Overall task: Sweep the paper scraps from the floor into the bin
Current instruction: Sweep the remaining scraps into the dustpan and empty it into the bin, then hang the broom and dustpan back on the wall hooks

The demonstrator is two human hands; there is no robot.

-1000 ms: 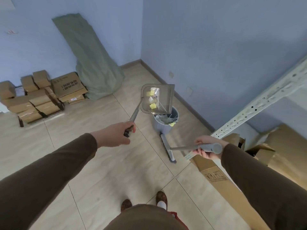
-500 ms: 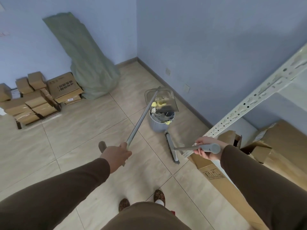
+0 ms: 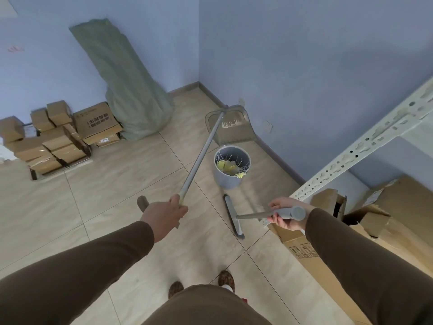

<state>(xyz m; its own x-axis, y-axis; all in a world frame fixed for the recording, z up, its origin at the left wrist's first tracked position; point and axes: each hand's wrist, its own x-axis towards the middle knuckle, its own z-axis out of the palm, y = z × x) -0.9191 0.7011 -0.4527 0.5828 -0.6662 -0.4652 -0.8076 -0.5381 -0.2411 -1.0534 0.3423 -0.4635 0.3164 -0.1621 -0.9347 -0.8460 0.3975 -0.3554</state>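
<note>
A grey bin (image 3: 230,181) stands on the tiled floor near the right wall, with yellow paper scraps (image 3: 226,166) inside it. My left hand (image 3: 164,213) grips the long grey handle of a translucent dustpan (image 3: 236,132), which hangs tipped just beyond the bin and looks empty. My right hand (image 3: 282,215) grips the grey handle of a broom; the broom head (image 3: 233,215) rests on the floor in front of the bin.
A white metal shelf post (image 3: 365,141) slants along the right, with cardboard boxes (image 3: 328,231) under it. A green sack (image 3: 126,85) leans in the far corner. Stacked brown boxes (image 3: 58,134) sit at the left wall. My feet (image 3: 201,285) are below.
My left hand lowered and tilted the dustpan over the bin; the yellow scraps slid from the pan into the bin. The broom stayed put.
</note>
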